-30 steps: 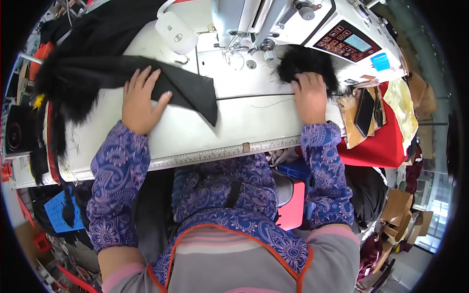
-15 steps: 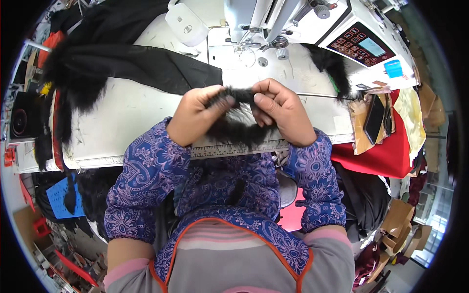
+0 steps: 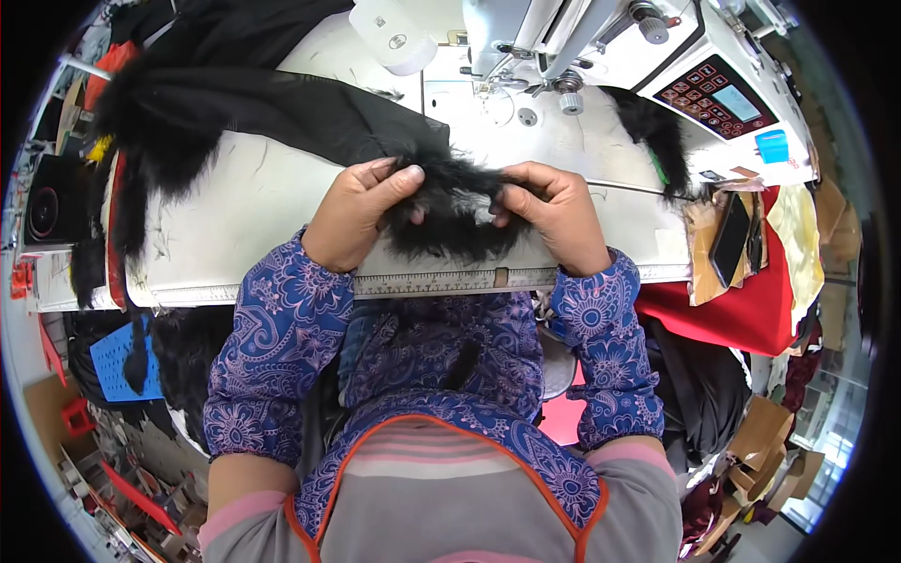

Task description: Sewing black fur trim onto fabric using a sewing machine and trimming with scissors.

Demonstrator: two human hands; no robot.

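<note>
Between my hands, a black fur strip (image 3: 450,239) forms a loop with a gap in its middle, over the front part of the white table. My left hand (image 3: 361,206) is closed on the loop's left side, thumb pressed on the fur. On the other side, my right hand (image 3: 558,211) pinches the fur between thumb and fingers. A flat black garment piece (image 3: 291,108) with fur at its far left end reaches from the left toward the loop; where they meet, I cannot tell whether they join.
Behind my hands stands a white sewing machine (image 3: 619,66) with a control panel (image 3: 718,98). A ruler strip (image 3: 422,284) runs along the table's front edge. At right lie a phone (image 3: 729,235), cardboard and red cloth (image 3: 751,310). More black fur (image 3: 657,141) lies beneath the machine arm.
The fur loop has been spread wider and flatter, and its fur now shows more. My left hand has shifted slightly left and down; my right hand has moved slightly right. The view has shifted a little.
</note>
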